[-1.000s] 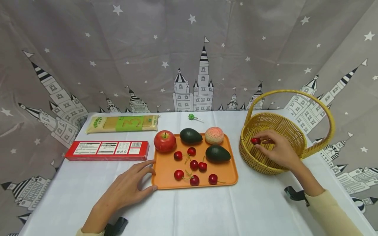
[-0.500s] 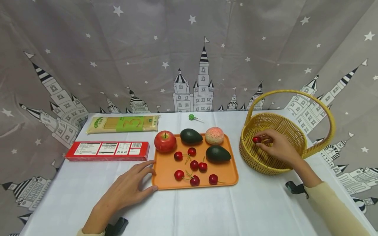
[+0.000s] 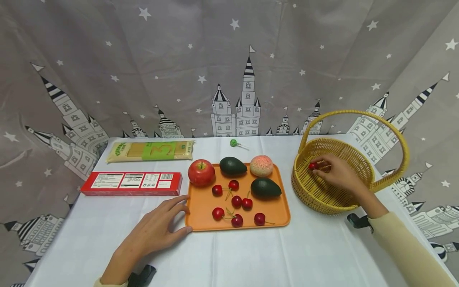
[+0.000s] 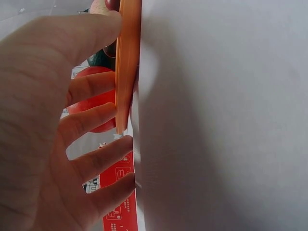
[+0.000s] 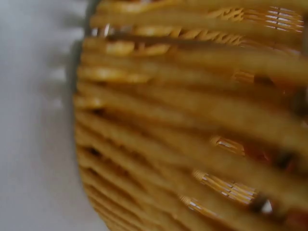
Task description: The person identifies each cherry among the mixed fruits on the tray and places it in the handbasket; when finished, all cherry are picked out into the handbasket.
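Inside the yellow wicker basket (image 3: pixel 299 187), my right hand (image 3: pixel 337 172) pinches a red cherry (image 3: pixel 313 166) between thumb and fingers, low over the woven bottom. The basket's side fills the right wrist view, blurred, and mostly hides that hand there. My left hand (image 3: pixel 157 225) rests at the left edge of an orange tray (image 3: pixel 201 221), its fingers spread and relaxed. In the left wrist view, the thumb (image 4: pixel 91 31) and two fingertips touch the tray's rim (image 4: pixel 126 72). On the tray lie several stemmed cherries (image 3: pixel 236 201), a red apple (image 3: pixel 201 173), two avocados (image 3: pixel 265 187) and a peach (image 3: pixel 261 166).
A red box (image 3: pixel 131 183) lies left of the tray, with a packet of noodles (image 3: pixel 150 151) behind it. Behind the tray is a green lollipop (image 3: pixel 234 142). The basket's tall handle (image 3: pixel 358 112) arches over its opening.
My right hand, still pinching the cherry, has shifted slightly right and farther back inside the basket. The left hand stays at the tray's edge.
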Demonstrator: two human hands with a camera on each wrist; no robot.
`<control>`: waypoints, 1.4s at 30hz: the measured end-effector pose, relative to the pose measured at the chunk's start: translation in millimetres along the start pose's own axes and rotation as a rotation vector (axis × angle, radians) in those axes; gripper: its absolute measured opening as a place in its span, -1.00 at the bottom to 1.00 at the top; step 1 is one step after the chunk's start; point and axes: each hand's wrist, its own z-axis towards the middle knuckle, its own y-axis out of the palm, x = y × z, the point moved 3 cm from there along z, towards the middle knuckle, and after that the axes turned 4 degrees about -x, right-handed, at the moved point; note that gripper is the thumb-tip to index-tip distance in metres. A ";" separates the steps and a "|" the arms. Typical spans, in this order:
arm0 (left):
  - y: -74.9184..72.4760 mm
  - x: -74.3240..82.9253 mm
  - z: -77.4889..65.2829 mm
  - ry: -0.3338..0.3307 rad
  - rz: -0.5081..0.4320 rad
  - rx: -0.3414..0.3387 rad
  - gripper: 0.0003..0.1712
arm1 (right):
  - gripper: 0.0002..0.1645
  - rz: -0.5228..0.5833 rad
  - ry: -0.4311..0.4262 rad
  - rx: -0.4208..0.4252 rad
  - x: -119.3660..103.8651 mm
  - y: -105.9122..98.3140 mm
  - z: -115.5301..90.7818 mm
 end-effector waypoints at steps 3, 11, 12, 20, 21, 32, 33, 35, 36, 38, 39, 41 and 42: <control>0.1 0.0 0.0 -0.009 0.001 -0.004 -0.46 | -0.62 -0.005 0.004 -0.007 4.9 -0.8 4.1; -1.9 0.9 -0.6 -0.017 -0.012 -0.012 -0.47 | -0.63 -0.016 0.028 -0.011 11.4 -1.6 7.7; -1.8 0.6 -0.6 -0.015 -0.011 -0.010 -0.47 | -0.62 -0.018 0.026 -0.011 11.7 -1.6 7.7; -0.3 0.6 -0.4 -0.018 -0.015 -0.018 -0.47 | -0.63 -0.045 0.037 -0.057 16.6 0.6 7.3; -0.2 0.8 -0.3 -0.021 -0.016 -0.020 -0.47 | -0.63 -0.049 0.043 -0.061 17.2 0.9 7.1; -0.3 0.1 0.7 -0.031 -0.027 -0.022 -0.49 | -0.61 -0.083 0.016 -0.053 13.2 -0.5 9.5; -0.5 0.1 0.8 -0.030 -0.028 -0.021 -0.49 | -0.61 -0.089 0.010 -0.041 11.8 -1.2 9.4; -0.8 0.3 0.9 -0.030 -0.027 -0.019 -0.49 | -0.61 -0.093 -0.005 -0.010 8.7 -2.6 8.7; -1.0 0.4 1.0 -0.031 -0.028 -0.019 -0.49 | -0.60 -0.090 -0.012 0.005 6.7 -3.1 8.0; -1.2 0.4 0.9 -0.033 -0.025 -0.021 -0.49 | -0.59 -0.080 -0.025 0.032 2.1 -3.9 5.5; -1.4 0.7 0.9 -0.033 -0.024 -0.022 -0.49 | -0.59 -0.072 -0.028 0.042 0.1 -4.0 3.8; -1.4 1.0 0.7 -0.032 -0.022 -0.026 -0.49 | -0.59 -0.058 -0.033 0.061 -4.4 -3.6 -0.4; -1.4 1.2 0.7 -0.032 -0.021 -0.027 -0.49 | -0.58 -0.054 -0.037 0.070 -7.1 -3.2 -2.7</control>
